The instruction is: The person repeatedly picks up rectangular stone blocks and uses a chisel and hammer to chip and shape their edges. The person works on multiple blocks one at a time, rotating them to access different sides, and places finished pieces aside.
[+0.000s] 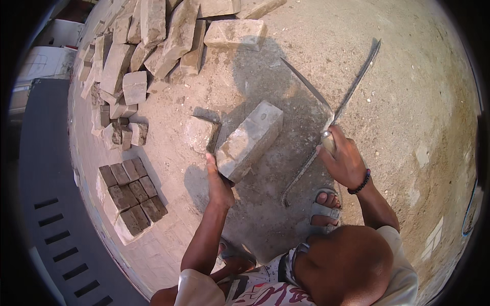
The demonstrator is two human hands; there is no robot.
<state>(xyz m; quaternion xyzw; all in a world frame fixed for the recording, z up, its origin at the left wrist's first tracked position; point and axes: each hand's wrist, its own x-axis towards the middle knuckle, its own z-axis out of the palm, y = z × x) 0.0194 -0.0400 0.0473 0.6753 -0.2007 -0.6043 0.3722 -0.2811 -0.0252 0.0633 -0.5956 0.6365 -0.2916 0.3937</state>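
A long grey-beige brick lies at an angle in mid view, with my left hand gripping its lower-left end, thumb along the side. A broken brick piece is just left of it. My right hand is closed round the wooden handle of a trowel-like tool, whose long, pointed metal blade reaches up and left. A long thin metal bar with a bent lower end slants across the ground, passing under or beside the tool; I cannot tell whether they touch.
A heap of loose bricks fills the upper left. Several small blocks form a square stack at left. A dark slotted strip runs along the far left. My sandalled foot stands on the dusty ground below my right hand.
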